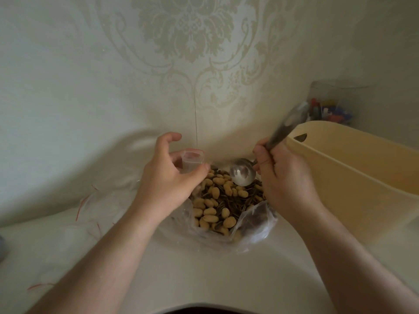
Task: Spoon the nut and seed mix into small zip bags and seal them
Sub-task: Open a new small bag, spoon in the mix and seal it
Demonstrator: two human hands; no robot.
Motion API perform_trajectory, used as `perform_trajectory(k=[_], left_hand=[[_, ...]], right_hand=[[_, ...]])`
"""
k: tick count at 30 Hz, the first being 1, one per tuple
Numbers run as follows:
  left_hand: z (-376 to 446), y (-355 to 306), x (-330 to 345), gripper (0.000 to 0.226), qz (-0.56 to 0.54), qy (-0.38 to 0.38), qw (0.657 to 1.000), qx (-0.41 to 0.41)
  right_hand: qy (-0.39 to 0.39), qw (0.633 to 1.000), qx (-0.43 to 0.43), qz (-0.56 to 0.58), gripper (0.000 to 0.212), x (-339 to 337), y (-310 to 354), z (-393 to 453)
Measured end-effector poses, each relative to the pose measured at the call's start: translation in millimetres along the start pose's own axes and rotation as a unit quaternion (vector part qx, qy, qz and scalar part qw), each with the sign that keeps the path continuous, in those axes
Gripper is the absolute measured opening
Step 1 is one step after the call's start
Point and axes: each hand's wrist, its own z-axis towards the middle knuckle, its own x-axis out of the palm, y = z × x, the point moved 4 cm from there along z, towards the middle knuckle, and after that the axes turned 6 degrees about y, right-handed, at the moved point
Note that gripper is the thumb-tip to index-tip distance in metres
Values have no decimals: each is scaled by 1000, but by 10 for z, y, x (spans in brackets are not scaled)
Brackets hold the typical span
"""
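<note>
At about ten o'clock of the heap, my left hand (166, 177) is curled around a small zip bag (192, 160), thumb and fingers holding its mouth open and upright, with spare bags (90, 207) lying flat on the table (204, 275) out at nine o'clock. The nut and seed mix (223, 200) sits dead centre in a big clear bag (256, 225). At two o'clock my right hand (285, 177) grips the spoon (242, 174), its empty bowl just above the mix, while a cream tub (353, 177) crowds in at three o'clock and a clear jar (331, 105) stands behind it.
</note>
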Motion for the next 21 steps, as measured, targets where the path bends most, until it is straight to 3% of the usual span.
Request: perform_trajectory(k=[4, 9, 15, 21], left_hand=[[23, 111, 24, 82, 7, 21, 997, -70], [36, 164, 113, 73, -35, 24, 992, -120], [22, 176, 176, 68, -70, 23, 990, -122], [24, 176, 188, 65, -114, 26, 987, -111]], right_hand=[[20, 998, -23, -53, 29, 37, 19, 17], [41, 991, -66, -112, 28, 110, 162, 4], [86, 987, -67, -121, 27, 234, 132, 19], [105, 994, -9, -38, 33, 285, 145, -8]])
